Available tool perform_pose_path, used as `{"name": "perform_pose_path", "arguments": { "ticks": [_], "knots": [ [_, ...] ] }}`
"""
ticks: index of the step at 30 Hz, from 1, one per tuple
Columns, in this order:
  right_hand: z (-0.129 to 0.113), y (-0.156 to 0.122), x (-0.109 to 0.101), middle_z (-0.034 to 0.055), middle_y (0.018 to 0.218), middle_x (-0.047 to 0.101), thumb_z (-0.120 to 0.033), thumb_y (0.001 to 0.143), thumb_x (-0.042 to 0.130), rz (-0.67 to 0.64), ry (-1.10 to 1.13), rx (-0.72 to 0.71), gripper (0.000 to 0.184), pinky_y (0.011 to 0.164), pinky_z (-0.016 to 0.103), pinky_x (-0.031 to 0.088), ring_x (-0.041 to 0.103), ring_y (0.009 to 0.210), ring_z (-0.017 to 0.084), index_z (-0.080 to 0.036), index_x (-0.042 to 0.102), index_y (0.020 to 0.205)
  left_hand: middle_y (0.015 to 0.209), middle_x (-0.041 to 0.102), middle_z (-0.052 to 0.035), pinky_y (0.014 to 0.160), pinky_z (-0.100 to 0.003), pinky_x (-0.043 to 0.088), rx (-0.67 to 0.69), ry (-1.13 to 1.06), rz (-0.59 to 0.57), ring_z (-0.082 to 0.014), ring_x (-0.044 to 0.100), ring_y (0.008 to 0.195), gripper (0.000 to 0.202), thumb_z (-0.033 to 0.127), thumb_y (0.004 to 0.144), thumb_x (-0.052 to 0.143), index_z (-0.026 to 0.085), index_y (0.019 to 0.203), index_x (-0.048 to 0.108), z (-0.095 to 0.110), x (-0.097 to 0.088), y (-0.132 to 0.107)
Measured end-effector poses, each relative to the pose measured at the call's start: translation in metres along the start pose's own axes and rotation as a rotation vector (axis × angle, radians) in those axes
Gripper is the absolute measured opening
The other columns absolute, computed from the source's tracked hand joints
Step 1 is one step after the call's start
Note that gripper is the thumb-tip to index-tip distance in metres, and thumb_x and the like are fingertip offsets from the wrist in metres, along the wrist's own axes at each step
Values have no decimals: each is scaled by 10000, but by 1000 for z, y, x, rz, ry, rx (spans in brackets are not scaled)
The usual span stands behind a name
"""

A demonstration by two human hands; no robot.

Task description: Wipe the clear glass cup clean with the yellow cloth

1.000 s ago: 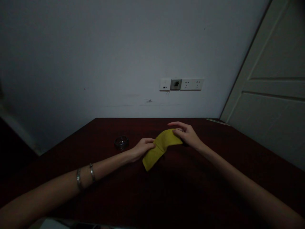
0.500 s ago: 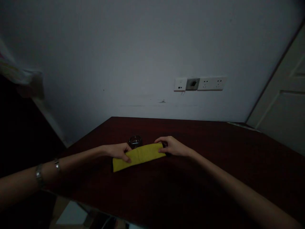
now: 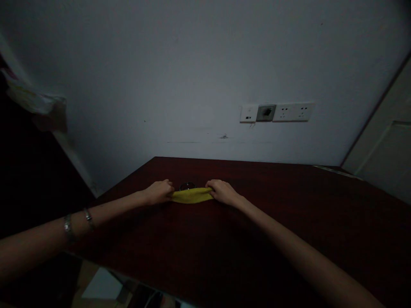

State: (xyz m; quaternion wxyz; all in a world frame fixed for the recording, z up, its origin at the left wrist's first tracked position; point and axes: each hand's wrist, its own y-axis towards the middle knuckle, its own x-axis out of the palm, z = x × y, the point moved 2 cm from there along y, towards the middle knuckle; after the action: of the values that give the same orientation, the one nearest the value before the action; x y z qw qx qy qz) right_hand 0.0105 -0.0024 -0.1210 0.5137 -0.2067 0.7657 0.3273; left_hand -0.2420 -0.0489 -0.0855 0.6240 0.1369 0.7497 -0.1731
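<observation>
A folded yellow cloth (image 3: 192,196) lies as a narrow strip on the dark red table (image 3: 257,222), stretched between my two hands. My left hand (image 3: 159,191) is closed on its left end and my right hand (image 3: 222,192) is closed on its right end. Just behind the cloth a small glass dish (image 3: 187,186) shows only its rim. Two bracelets (image 3: 77,222) sit on my left forearm.
A white wall rises right behind the table, with a row of sockets (image 3: 276,113) on it. A pale door (image 3: 385,154) stands at the right. At the left hangs a crumpled pale thing (image 3: 32,100). The table's near-left edge drops to the floor (image 3: 105,286).
The cloth went from a wider, partly raised fold to a thin strip pressed low on the table. Both hands slid left and away from me with it, up against the glass dish.
</observation>
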Motion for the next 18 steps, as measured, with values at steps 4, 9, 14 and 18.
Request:
{"name": "perform_pose_path", "arguments": {
  "ticks": [4,9,14,18],
  "knots": [
    [-5,8,2,106,1060,606,-116,810,466,51,-80,36,242,818,337,410,523,1007,244,-201,618,978,1000,570,-121,817,-372,447,-95,-8,79,-285,509,1010,99,207,708,585,189,804,595,-3,5,7],
    [-17,14,9,151,1160,520,-126,829,443,155,-69,98,255,871,398,401,430,1092,286,-186,591,1029,1138,486,-177,798,-398,460,-242,2,209,-335,501,1071,400,273,702,606,146,1063,487,1,5,7],
    [-16,20,24,150,1158,478,-168,832,476,271,96,202,295,861,401,426,434,1080,281,-177,543,1119,1178,452,-236,737,-410,471,-422,-153,178,-368,582,981,615,377,692,595,92,1194,383,-6,16,2],
    [-4,29,44,105,1095,505,-166,818,518,330,312,275,317,896,368,431,513,1004,213,-177,537,1134,1209,463,-232,805,-370,463,-474,-375,242,-338,568,1044,743,318,608,643,90,1253,354,-22,30,7]
  ]
}}
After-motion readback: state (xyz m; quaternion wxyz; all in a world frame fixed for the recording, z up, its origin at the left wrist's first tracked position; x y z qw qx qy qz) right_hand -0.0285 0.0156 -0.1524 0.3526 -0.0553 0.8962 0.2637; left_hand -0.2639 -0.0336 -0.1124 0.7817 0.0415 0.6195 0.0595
